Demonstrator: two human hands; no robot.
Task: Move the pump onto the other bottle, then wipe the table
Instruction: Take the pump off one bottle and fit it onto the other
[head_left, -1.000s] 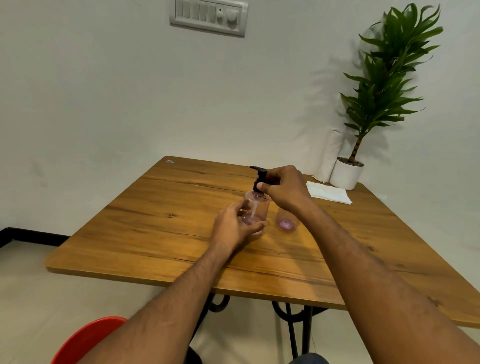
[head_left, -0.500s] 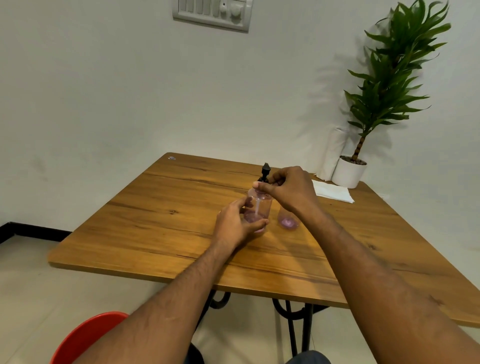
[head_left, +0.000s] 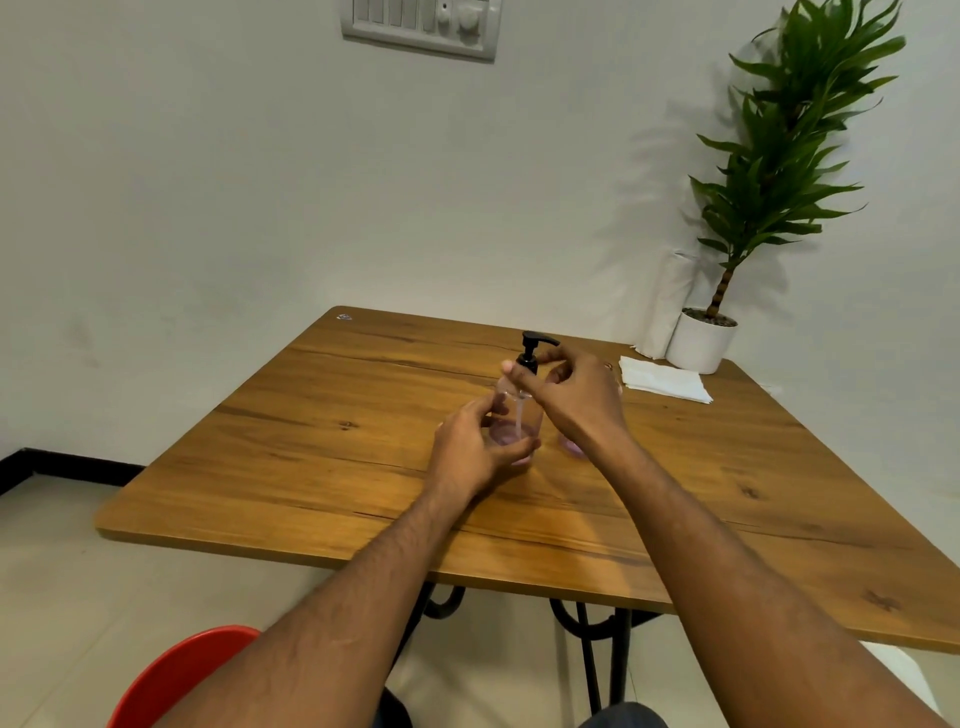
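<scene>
A clear bottle (head_left: 514, 423) with a little pink liquid stands upright mid-table, and my left hand (head_left: 475, 449) grips its lower body. The black pump (head_left: 532, 351) sits at the bottle's neck with its nozzle pointing right; my right hand (head_left: 569, 392) pinches the pump's collar. A second clear bottle (head_left: 571, 446) with a pink bottom stands just right of the first, mostly hidden behind my right wrist. A folded white cloth (head_left: 662, 384) lies at the far right of the wooden table (head_left: 322, 431).
A potted green plant (head_left: 701, 340) in a white pot stands at the table's far right corner, with a white paper roll (head_left: 667, 306) beside it against the wall. A red chair edge (head_left: 176, 675) shows below the near table edge.
The pump's nozzle has turned from pointing left, through facing away, to pointing right while my right hand twists its collar. My left hand stays on the bottle.
</scene>
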